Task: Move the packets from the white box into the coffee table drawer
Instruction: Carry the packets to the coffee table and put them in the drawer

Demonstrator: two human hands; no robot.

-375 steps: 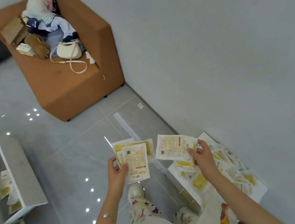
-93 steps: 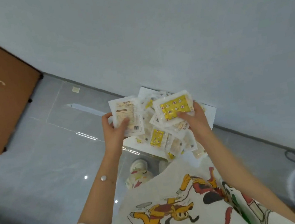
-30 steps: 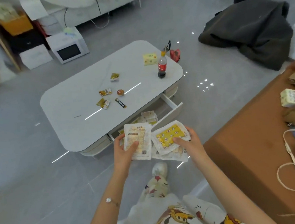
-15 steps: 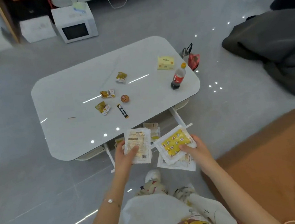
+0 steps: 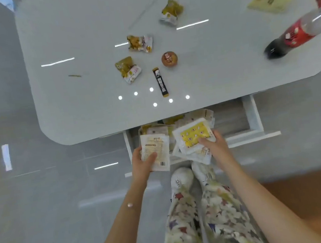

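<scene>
Your left hand (image 5: 141, 165) pinches stacked packets (image 5: 156, 149), thumb curled on top; your right hand (image 5: 216, 147) grips a bunch topped by a yellow packet (image 5: 192, 135); both hover over the open drawer's (image 5: 252, 114) front left corner, below the table's (image 5: 93, 109) near edge; free room lies ahead and rightward, nearer your right hand

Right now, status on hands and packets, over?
Left hand grips white packets. Right hand grips yellow-topped stack. Both above open drawer. Nothing blocking.

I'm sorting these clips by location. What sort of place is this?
Most likely a home living room: a low white coffee table with an open drawer, snack wrappers and a cola bottle on its top, and glossy grey floor tiles.
</scene>
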